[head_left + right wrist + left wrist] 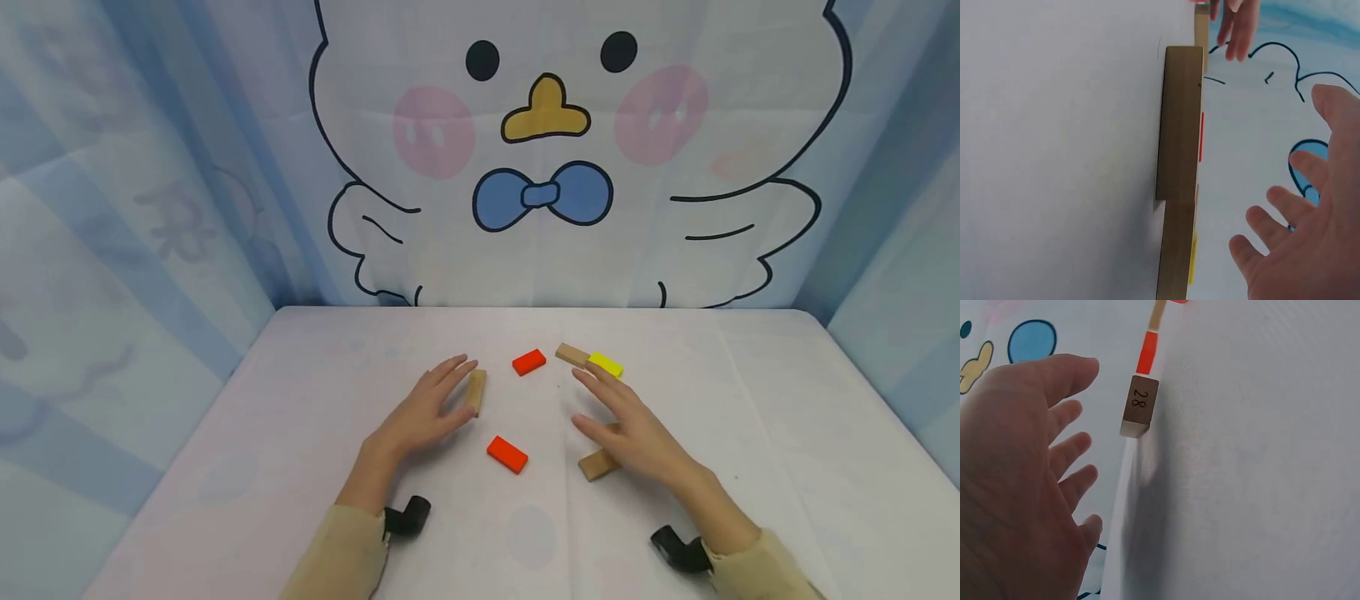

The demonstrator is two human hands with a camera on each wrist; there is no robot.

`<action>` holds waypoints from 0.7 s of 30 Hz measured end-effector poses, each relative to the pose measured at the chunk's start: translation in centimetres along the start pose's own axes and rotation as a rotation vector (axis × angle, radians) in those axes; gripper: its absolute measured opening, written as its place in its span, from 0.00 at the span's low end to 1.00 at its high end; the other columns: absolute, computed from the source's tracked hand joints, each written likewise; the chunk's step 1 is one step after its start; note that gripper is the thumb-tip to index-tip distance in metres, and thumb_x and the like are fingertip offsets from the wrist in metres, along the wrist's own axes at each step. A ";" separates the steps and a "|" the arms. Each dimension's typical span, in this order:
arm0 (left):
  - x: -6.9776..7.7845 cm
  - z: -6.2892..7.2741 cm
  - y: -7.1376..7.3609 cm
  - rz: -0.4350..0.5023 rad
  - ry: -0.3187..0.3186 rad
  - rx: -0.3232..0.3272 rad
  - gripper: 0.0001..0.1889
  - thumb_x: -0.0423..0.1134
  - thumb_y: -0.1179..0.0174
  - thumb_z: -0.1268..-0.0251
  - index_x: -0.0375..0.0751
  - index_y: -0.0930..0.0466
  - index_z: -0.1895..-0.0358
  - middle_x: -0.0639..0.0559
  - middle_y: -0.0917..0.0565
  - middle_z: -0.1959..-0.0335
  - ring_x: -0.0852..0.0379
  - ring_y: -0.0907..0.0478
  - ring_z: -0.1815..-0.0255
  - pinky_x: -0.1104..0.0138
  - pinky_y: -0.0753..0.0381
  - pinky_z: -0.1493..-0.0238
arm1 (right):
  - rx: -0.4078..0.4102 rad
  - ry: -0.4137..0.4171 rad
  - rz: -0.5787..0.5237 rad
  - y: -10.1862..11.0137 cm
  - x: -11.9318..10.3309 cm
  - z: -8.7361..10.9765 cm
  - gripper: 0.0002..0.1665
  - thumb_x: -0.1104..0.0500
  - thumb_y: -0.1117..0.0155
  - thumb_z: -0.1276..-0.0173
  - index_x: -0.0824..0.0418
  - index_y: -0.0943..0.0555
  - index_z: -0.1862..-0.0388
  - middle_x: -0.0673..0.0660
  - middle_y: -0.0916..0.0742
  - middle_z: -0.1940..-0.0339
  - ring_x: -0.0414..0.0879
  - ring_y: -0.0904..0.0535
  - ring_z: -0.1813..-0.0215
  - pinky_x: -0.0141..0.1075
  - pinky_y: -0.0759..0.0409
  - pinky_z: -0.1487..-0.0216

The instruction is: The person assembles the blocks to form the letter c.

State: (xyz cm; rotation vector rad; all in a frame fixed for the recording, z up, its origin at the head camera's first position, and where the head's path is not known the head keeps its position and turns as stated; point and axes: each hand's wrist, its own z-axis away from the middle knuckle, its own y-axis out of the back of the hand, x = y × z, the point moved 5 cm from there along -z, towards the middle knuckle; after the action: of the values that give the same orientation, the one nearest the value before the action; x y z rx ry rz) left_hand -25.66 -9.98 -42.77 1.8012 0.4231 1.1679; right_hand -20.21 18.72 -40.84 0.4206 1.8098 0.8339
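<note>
My left hand (422, 417) hovers with spread, straight fingers beside a wooden block (476, 394). Seen from the left wrist, a wooden block (1139, 403) printed with "28" lies apart from the fingers. My right hand (641, 437) is held over the table, fingers extended and holding nothing. Partly under it lies another wooden block (598, 464). In the right wrist view, one wooden block (1180, 125) sits beside that hand, with a second wooden block (1175, 250) at its end. A yellow block (607, 364) rests just past the right fingertips.
Between the hands lie a red block (507, 455) and, farther back, another red block (529, 362). A wooden block (572, 355) sits against the yellow one. A white cloth covers the table (480, 542), and a printed curtain (540, 258) hangs behind it.
</note>
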 end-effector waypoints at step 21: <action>-1.1 -1.2 -0.9 0.056 0.027 -0.064 0.33 0.48 0.45 0.29 0.47 0.37 0.22 0.47 0.40 0.21 0.48 0.47 0.21 0.47 0.60 0.22 | -0.215 0.230 -0.018 -5.1 -3.2 -2.2 0.29 0.53 0.32 0.29 0.53 0.23 0.30 0.52 0.24 0.30 0.51 0.30 0.28 0.53 0.30 0.32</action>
State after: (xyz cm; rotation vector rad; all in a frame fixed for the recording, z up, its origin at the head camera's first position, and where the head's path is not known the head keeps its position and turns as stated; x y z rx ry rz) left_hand -27.03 -9.70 -43.94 1.7540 0.3490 1.2320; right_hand -20.43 12.41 -41.83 0.1750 1.9038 1.0877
